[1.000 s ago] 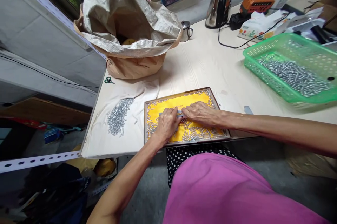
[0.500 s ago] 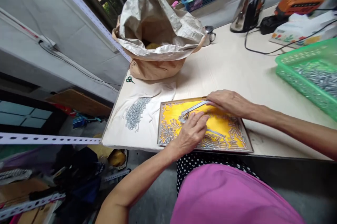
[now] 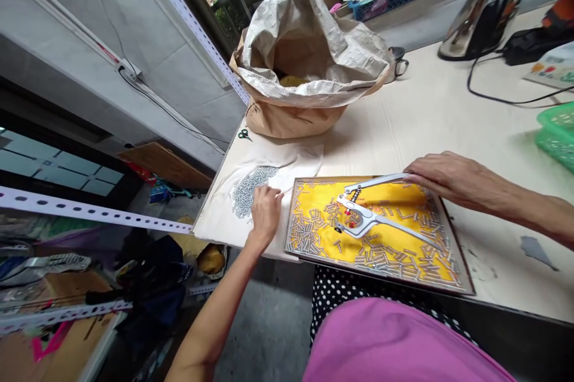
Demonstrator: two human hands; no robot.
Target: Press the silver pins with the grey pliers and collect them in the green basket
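Observation:
My right hand [image 3: 452,177] grips the end of the upper handle of a silver lever tool [image 3: 368,220]. The tool has two long arms, a spring and a rounded jaw with a red part. It lies open-armed over a shallow tray with a yellow bottom [image 3: 309,195], where many small metal pins are scattered. To the left, my left hand [image 3: 266,211] is at the right edge of a pile of small metal pins [image 3: 244,191] on a white cloth. Its fingers are bent together, and whatever they hold is too small or hidden to make out.
Behind the pile stands a large open sack [image 3: 296,119], with green scissors [image 3: 244,134] beside it. A kettle [image 3: 479,17] and a black cable [image 3: 470,80] are at the back right. A green basket [image 3: 556,137] is at the right edge.
My left hand has moved left from the tool's jaw to the pile of pins. The tool's jaw and lower arm now show. My right hand remains on the upper handle; the view has shifted.

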